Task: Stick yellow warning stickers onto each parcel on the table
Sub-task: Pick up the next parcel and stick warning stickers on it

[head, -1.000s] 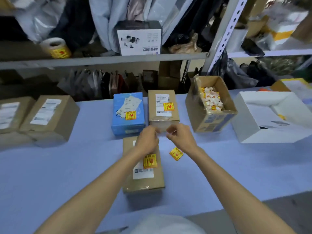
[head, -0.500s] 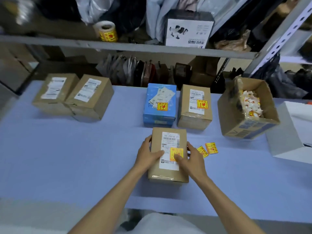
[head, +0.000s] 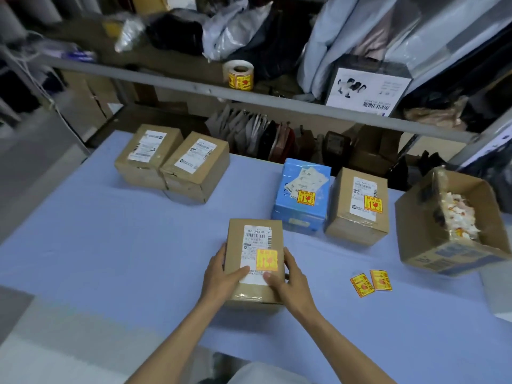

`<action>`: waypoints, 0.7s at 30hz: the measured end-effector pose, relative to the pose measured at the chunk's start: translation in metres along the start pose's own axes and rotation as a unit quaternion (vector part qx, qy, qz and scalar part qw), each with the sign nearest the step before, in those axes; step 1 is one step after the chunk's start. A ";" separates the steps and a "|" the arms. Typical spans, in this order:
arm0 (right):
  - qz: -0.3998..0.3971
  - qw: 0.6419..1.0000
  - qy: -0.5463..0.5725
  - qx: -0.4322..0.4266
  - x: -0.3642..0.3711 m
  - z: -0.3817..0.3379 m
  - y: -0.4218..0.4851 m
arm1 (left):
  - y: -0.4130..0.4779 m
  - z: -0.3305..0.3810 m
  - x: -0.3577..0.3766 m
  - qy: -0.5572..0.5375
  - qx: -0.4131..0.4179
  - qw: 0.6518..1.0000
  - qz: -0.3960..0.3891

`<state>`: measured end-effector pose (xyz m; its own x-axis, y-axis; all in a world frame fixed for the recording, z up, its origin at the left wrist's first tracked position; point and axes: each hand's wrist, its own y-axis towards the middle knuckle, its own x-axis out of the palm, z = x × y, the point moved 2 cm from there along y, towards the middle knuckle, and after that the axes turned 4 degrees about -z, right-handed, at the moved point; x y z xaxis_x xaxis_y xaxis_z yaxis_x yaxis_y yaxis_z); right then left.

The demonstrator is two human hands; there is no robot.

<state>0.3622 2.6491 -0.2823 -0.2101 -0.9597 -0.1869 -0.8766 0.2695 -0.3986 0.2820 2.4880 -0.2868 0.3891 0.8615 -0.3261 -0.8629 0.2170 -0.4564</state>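
1. While both hands clasped the near parcel towards the front of the table, I judged from my remote station that this box's labelling was all but done. Its yellow warning sticker lay flat on the white shipping label on the top face.
2. The left hand held the parcel's left side, thumb laid across the top onto the label. What showed of its fingers sat close together against the side wall.
3. The right hand mirrored it on the right side, thumb resting just below the sticker and fingers together along the wall.
4. Behind the hands, the blue parcel and the stickered brown parcel just beside it each carried a yellow sticker. I counted three boxes as finished.
5. At the far left, two bare brown parcels stood touching one another and showed white labels only. I took these to be what remained.
6. Two loose stickers lay on the table to the right of the hands, well apart from the bare pair. A sticker roll stood on the shelf above.
7. The next move, as I read it, called for releasing the near parcel and pinching up one loose sticker. I could not tell whether its backing was on. After that, a long reach left, or drawing a bare box closer first.
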 end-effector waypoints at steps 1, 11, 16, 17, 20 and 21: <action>0.017 1.000 0.008 0.004 0.009 -0.003 0.004 | 0.002 0.001 -0.009 0.009 -0.003 1.000 0.010; 0.035 0.999 0.001 -0.007 0.038 -0.051 0.067 | 0.063 0.044 -0.068 0.011 0.035 0.999 -0.036; 0.048 0.997 -0.057 0.005 0.037 -0.073 0.110 | 0.102 0.072 -0.070 0.045 0.064 0.995 -0.059; 0.053 0.996 -0.067 0.009 0.035 -0.078 0.117 | 0.109 0.077 -0.070 0.048 0.067 0.995 -0.058; 0.072 0.993 -0.098 0.013 0.030 -0.093 0.142 | 0.132 0.088 -0.068 0.064 0.066 0.994 -0.067; 0.079 0.991 -0.107 0.015 0.028 -0.098 0.150 | 0.140 0.091 -0.067 0.067 0.067 0.993 -0.072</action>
<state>0.1825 2.6553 -0.2593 -0.2436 -0.8675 -0.4336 -0.8261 0.4199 -0.3758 0.1056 2.5023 -0.2530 0.5437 0.7504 -0.3759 -0.8265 0.4008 -0.3952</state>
